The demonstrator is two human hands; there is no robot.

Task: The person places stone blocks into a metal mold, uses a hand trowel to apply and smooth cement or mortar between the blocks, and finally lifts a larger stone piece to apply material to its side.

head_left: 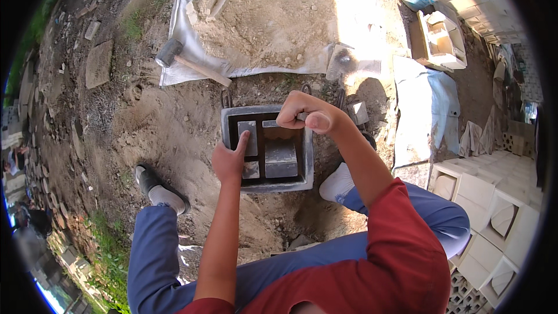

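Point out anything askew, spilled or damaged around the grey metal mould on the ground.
Nothing looks broken. The square grey metal mould sits level in the dirt, left hand on a grey insert block, right hand fisted above. The wooden-handled hammer lies half off the white tarp.

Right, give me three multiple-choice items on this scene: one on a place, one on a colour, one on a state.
1. Where does the wooden-handled mallet lie?
A. inside the mould
B. on the edge of the white sheet under the sand pile
C. on the stacked blocks

2. What colour are the person's trousers?
A. blue
B. green
C. white

3. How is the right hand?
A. flat and open
B. out of view
C. closed in a fist over the grey square metal mould

Answers: 1 B, its dark head rests by the white sheet holding the sand pile. 2 A, both legs show blue. 3 C, its fingers are curled; the left hand presses a finger on an insert.
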